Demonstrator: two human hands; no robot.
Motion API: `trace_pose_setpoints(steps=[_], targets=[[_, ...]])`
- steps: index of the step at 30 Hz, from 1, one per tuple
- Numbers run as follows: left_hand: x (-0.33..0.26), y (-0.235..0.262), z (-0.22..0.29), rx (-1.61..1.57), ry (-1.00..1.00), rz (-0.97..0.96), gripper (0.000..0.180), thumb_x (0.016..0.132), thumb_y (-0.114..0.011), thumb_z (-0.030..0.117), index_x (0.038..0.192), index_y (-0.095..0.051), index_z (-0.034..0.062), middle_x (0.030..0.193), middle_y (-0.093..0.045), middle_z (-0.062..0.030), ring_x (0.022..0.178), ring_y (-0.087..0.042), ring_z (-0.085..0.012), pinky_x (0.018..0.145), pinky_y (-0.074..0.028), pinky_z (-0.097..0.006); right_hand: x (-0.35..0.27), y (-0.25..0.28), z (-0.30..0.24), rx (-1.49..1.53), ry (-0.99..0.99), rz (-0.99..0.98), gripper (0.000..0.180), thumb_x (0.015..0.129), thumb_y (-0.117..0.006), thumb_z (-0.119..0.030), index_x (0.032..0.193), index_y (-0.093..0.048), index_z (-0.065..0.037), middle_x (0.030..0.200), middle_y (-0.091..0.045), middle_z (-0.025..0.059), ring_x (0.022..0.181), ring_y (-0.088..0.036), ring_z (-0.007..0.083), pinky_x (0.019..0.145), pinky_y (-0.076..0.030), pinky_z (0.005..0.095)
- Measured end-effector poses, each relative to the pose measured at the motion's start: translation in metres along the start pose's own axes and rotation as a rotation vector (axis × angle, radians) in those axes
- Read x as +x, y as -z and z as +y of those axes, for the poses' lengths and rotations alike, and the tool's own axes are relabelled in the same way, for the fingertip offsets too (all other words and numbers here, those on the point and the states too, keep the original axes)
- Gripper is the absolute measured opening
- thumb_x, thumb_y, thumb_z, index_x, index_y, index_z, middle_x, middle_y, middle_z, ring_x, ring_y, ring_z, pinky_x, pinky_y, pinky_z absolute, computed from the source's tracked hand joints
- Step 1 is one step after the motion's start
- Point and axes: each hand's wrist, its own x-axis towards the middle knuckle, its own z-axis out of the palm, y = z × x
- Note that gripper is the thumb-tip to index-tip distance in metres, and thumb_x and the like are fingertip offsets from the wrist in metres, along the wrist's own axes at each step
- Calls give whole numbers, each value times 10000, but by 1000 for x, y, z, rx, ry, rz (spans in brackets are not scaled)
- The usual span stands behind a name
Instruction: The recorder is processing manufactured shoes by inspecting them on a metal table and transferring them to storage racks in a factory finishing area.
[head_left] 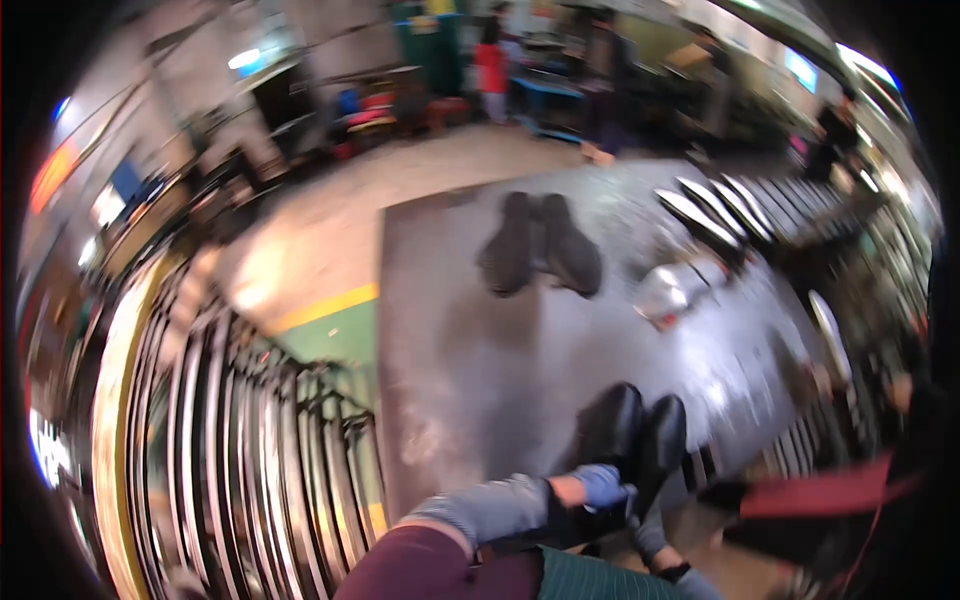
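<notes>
At the table's near edge I have a pair of black boots or shoes with the toes pointing away: a left one [610, 425] and a right one [662, 450]. My left hand [600, 487], in a blue glove with a grey sleeve cover, closes on the back of the pair. Lower and to its right, my right hand [652, 538], also gloved, grips the heel end of the right boot; its fingers are partly hidden and blurred. Farther off on the grey metal table [450, 390] lies a second dark pair of footwear [540, 245], side by side.
A clear plastic bottle [680, 290] lies on the table, right of the second pair. Beyond it are several dark, white-edged long pieces [715, 212]. Metal-barred racks [250, 440] stand left. A person with a red sleeve [820, 490] is close on the right; others work at the back.
</notes>
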Motion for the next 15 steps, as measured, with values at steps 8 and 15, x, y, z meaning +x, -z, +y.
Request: trace_pose_setpoints(steps=[8, 15], targets=[[-42, -71, -19, -80, 174, 396, 356, 798, -559, 240, 1099, -611, 56, 996, -664, -191, 933, -640, -374, 788, -506, -462, 3, 18, 27, -60, 281, -147, 700, 873, -599, -372, 1413, -323, -21, 1097, -589, 189, 1000, -583, 305, 886, -463, 374], [-296, -263, -32, -414, 550, 1104, 403, 772, -573, 320, 1026, -589, 8, 939, -635, -241, 849, -620, -387, 761, -487, -483, 11, 49, 0, 120, 199, -579, 570, 897, -572, -238, 1375, -371, 0, 1249, -518, 177, 1161, -500, 280, 985, -395, 347]])
